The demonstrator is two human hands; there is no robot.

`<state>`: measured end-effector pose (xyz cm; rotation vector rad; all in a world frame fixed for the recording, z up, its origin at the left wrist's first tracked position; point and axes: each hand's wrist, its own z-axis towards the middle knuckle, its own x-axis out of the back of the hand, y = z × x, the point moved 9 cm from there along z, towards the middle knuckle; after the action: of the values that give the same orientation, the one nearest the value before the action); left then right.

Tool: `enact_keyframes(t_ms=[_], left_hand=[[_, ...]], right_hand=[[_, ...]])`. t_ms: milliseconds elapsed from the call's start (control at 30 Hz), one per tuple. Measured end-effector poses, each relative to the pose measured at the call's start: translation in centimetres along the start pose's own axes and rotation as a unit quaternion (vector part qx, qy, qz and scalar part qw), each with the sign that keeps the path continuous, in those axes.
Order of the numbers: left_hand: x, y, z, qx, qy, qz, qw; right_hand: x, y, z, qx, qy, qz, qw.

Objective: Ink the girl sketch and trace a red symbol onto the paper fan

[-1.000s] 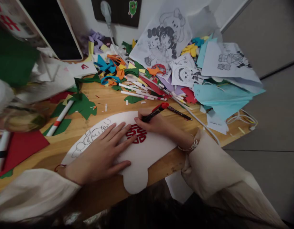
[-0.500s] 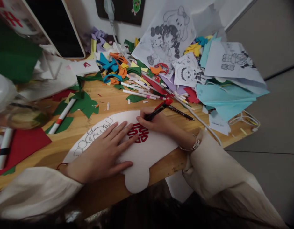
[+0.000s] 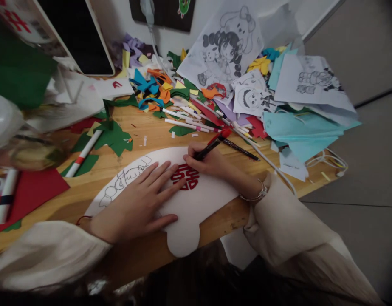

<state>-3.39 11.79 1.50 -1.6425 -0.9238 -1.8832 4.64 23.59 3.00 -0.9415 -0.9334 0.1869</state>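
On the table's front edge lies a white fan-shaped sheet [image 3: 183, 212] with a rounded tab overhanging toward me. A red double-happiness character [image 3: 190, 178] is at its middle, and a black outline drawing [image 3: 122, 182] fills its left part. My left hand [image 3: 141, 199] rests flat on the sheet, fingers spread, partly covering the drawing and the red character. My right hand [image 3: 207, 159] grips a black pen with a red end [image 3: 213, 144], at the upper edge of the red character. The pen's tip is hidden behind my fingers.
Behind the sheet are loose markers [image 3: 186, 124], coloured paper scraps [image 3: 151, 87] and a second black pen [image 3: 242, 150]. Printed cartoon sheets [image 3: 226, 51] lean at the back. A white cable [image 3: 278, 172] crosses the right side. A tablet-like device [image 3: 79, 36] stands back left, above red paper [image 3: 39, 187].
Almost nothing differs. The whole view has shifted very slightly, while both hands and the pen keep nearly the same place on the sheet.
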Motion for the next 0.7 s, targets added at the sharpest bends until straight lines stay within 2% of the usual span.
enact_keyframes(t_ms=[367, 700], left_hand=[[0.0, 0.0, 0.0, 0.002, -0.007, -0.007, 1.000], [-0.1, -0.1, -0.1, -0.001, 0.000, -0.014, 1.000]], right_hand=[[0.2, 0.0, 0.0, 0.021, 0.017, 0.007, 1.000], [-0.9, -0.6, 0.4, 0.016, -0.023, 0.048, 0.998]])
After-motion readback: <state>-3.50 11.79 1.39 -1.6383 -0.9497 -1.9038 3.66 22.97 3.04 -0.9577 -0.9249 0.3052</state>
